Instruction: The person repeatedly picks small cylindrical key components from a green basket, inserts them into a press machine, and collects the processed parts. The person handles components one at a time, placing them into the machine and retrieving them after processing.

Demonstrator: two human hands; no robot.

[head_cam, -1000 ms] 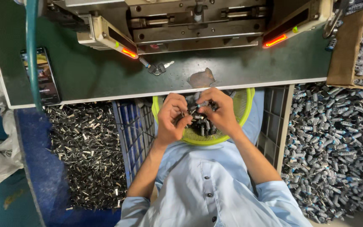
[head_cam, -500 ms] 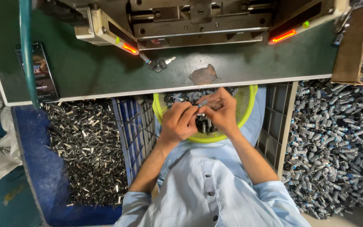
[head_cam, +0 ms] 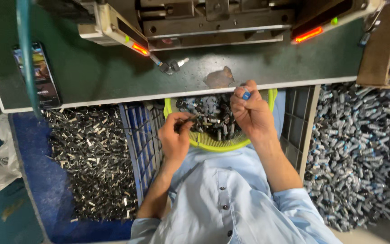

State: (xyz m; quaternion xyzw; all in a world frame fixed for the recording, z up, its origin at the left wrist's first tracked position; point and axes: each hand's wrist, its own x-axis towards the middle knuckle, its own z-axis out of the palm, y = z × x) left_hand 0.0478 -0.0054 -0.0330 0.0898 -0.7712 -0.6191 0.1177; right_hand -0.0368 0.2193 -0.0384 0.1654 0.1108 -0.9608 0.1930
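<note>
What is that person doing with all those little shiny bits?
A person in a light blue shirt sits at a green workbench under a machine with orange lights. A yellow-green basket of small dark parts rests on their lap. The right hand pinches a small piece with a blue tip up near the bench edge. The left hand holds a thin metal piece over the basket. Heaps of metal parts lie in bins on both sides.

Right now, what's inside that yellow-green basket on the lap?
The yellow-green basket holds a heap of small dark parts, some with blue ends. Its far rim sits under the green table, and the basket's floor is covered.
</note>
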